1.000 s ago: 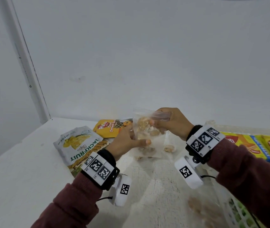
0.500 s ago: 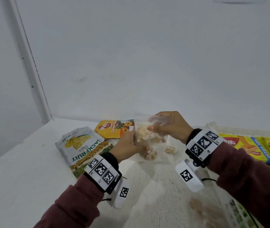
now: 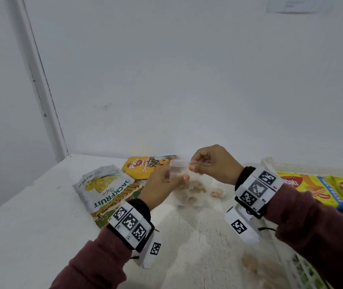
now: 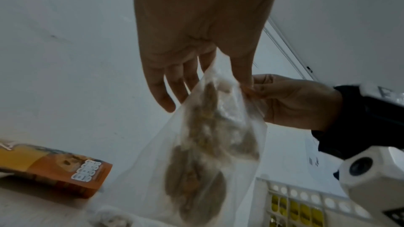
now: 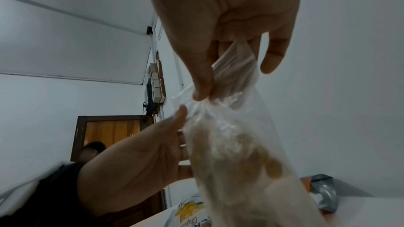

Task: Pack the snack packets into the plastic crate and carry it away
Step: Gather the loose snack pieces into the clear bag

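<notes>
Head view: a clear zip bag (image 3: 187, 188) of pale snack pieces is held above the tabletop (image 3: 41, 205), its top strip pinched by the right hand (image 3: 210, 163) while its side is gripped by the left hand (image 3: 162, 184). A jackfruit chips packet (image 3: 105, 190) and a yellow Pino packet (image 3: 145, 166) lie just beside it on the tabletop; a loose snack piece (image 3: 217, 192) lies near the bag. The white plastic crate (image 3: 270, 163) is cut off at the right edge, yellow biscuit packs (image 3: 312, 188) already inside it.

Left wrist view: the bag (image 4: 210, 144) is seen hanging between the left thumb and fingers (image 4: 166, 92), blurred. Whether the seal is fully closed cannot be told; if it is open, pieces could spill when the bag is tipped toward the crate (image 4: 295, 201).

Right wrist view: the bag's neck (image 5: 223, 92) is bunched under the right fingertips (image 5: 203, 90). A thin pinch on slippery film could let it slide free. The contents are smeared and hard to identify.
</notes>
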Available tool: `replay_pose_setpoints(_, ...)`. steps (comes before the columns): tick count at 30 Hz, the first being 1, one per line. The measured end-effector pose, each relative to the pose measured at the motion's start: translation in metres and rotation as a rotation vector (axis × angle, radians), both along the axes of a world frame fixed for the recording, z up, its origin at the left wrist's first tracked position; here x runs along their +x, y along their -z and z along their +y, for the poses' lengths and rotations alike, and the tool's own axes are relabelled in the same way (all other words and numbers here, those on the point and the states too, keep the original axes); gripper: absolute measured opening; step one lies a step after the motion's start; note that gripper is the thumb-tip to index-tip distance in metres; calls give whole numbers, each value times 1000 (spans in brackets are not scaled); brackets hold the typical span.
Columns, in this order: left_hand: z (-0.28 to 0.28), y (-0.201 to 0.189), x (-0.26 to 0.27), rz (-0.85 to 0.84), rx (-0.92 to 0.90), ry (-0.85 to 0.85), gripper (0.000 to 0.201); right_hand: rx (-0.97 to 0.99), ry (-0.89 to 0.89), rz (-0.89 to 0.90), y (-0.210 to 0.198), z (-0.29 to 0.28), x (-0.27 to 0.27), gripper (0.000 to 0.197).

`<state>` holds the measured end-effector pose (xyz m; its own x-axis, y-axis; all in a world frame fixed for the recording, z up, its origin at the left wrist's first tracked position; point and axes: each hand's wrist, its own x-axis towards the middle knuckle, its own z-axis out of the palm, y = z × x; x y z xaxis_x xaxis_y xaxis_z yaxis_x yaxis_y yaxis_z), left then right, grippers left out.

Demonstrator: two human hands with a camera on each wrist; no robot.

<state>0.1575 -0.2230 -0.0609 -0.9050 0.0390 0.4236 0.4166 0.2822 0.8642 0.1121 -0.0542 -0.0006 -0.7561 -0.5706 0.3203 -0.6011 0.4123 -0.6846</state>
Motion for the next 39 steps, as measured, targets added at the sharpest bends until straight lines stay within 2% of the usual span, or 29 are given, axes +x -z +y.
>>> replay_pose_setpoints(4,-2,-9,-2,21,150,-84,18,74,15,66,2,1,-2,10)
replay_pose_setpoints(7,-2,-13,-1,42,125,-122,20,113,51,97,2,0,-1,7)
replay_pose_setpoints(11,1,-17,4,56,82,-103,21,107,9,125,2,-5,6,9)
replay_pose_setpoints(16,0,-17,6,15,128,-94,6,151,38,154,6,-6,4,13)
replay_pose_setpoints(20,-6,-18,6,18,131,-101,22,160,48,147,7,-6,4,11)
replay_pose_setpoints(30,-8,-21,7,81,12,-108,18,200,40,170,11,-10,9,9)
replay_pose_setpoints(36,-14,-19,6,112,-79,-114,25,173,32,190,12,-10,10,11)
replay_pose_setpoints(39,-11,-20,8,156,-75,-136,20,129,33,206,11,-10,12,12)
